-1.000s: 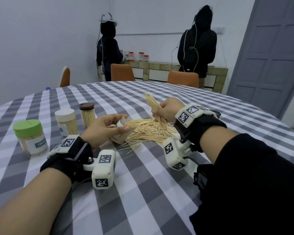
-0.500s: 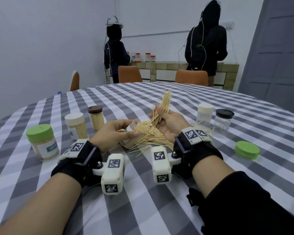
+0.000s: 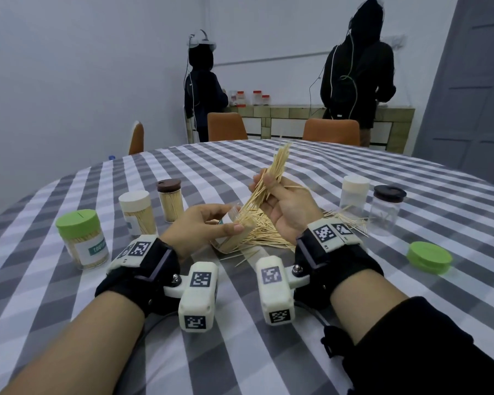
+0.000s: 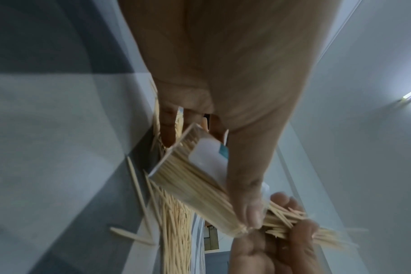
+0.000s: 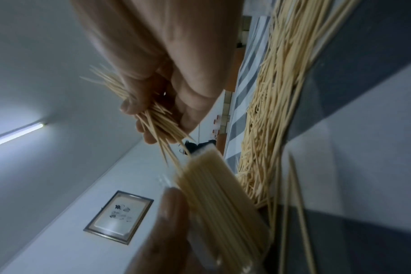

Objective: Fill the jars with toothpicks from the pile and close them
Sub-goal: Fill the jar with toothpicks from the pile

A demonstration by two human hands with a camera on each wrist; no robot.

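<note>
My left hand (image 3: 208, 223) grips a clear open jar (image 3: 231, 238) tilted on its side, nearly full of toothpicks; the jar (image 4: 195, 174) fills the left wrist view. My right hand (image 3: 280, 201) grips a bundle of toothpicks (image 3: 271, 175) slanting down with its lower ends at the jar mouth. In the right wrist view the bundle (image 5: 157, 122) meets the jar (image 5: 218, 196). The loose toothpick pile (image 3: 265, 238) lies on the checked tablecloth (image 3: 240, 352) under both hands.
Left of the hands stand three closed filled jars: green-lidded (image 3: 82, 240), white-lidded (image 3: 137, 212), brown-lidded (image 3: 170, 199). At the right are a white-lidded jar (image 3: 354, 195), a black-lidded jar (image 3: 387, 209) and a loose green lid (image 3: 429, 256). Two persons stand at the far counter.
My right hand lifted the bundle off the pile, turned palm-up and brought its lower ends to the mouth of the jar in my left hand. The head view shifted right.
</note>
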